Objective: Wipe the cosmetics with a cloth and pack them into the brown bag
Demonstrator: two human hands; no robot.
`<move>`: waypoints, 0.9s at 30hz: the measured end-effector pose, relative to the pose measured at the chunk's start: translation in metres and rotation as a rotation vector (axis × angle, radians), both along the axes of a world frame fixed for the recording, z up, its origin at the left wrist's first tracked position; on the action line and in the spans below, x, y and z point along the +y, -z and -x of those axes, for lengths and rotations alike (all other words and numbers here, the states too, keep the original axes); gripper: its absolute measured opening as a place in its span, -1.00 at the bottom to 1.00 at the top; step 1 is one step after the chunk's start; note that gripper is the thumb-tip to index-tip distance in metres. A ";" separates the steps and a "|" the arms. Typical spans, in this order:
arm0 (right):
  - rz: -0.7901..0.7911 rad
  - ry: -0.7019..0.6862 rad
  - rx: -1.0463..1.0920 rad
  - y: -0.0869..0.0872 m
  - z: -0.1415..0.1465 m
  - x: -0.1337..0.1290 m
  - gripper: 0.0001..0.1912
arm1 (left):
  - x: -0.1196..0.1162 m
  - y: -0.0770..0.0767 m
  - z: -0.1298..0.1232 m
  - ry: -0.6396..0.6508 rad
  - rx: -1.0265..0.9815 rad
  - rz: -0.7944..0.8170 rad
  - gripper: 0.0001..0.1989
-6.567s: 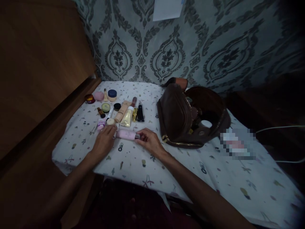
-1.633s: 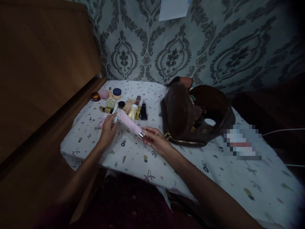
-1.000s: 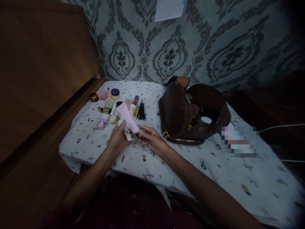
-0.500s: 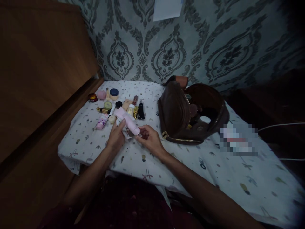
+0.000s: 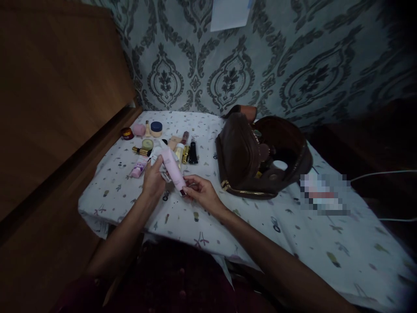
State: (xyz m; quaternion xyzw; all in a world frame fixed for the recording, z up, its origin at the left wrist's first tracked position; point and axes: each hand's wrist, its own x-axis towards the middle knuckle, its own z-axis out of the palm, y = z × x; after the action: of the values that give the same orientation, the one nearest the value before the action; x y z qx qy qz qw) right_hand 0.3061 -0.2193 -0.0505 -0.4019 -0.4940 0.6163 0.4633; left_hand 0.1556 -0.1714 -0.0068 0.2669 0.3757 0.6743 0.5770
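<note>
A pale pink tube (image 5: 172,168) is held between both hands above the patterned cloth. My left hand (image 5: 153,176) is closed round its upper part, together with a crumpled white wipe or tissue (image 5: 157,150). At the tube's dark lower end, the fingertips of my right hand (image 5: 200,191) pinch it. Beyond the hands are a purple-and-white tube (image 5: 139,167), a gold-capped item (image 5: 186,154), a black tube (image 5: 193,152) and a green-lidded round jar (image 5: 147,144).
An open brown bag (image 5: 237,152) with cosmetics inside stands right of centre. At the back left are a blue-lidded jar (image 5: 156,128), a pink item (image 5: 139,130) and a dark red jar (image 5: 127,133). Wooden furniture (image 5: 65,87) borders the left; a blurred object lies right.
The pink tube has turned steeper, its dark end now visible lower down. The white wipe has come up behind its top, and my left hand has shifted slightly left.
</note>
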 end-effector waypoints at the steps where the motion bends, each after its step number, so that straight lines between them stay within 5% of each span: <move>1: 0.007 0.009 0.008 -0.001 0.000 0.000 -0.55 | -0.003 0.002 -0.003 0.015 0.033 -0.018 -0.67; 10: -0.019 0.129 0.070 -0.002 -0.003 0.007 -0.56 | -0.049 0.020 -0.014 0.361 0.744 -0.229 -0.47; 19: -0.076 0.096 -0.008 -0.005 -0.006 0.006 -0.58 | -0.040 0.025 0.018 0.434 0.875 -0.281 -0.52; 24: -0.422 0.319 -0.440 -0.010 -0.016 0.006 -0.70 | -0.042 0.021 0.036 0.449 0.870 -0.230 -0.54; 27: -0.616 0.283 -0.766 -0.010 -0.026 0.009 -0.66 | -0.041 0.013 0.047 0.454 0.799 -0.166 -0.51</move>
State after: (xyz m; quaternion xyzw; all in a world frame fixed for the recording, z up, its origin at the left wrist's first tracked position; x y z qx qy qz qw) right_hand 0.3318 -0.2108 -0.0406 -0.5065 -0.7279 0.1817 0.4250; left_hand 0.1087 -0.2121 -0.0195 0.6266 0.4453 0.4029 0.4968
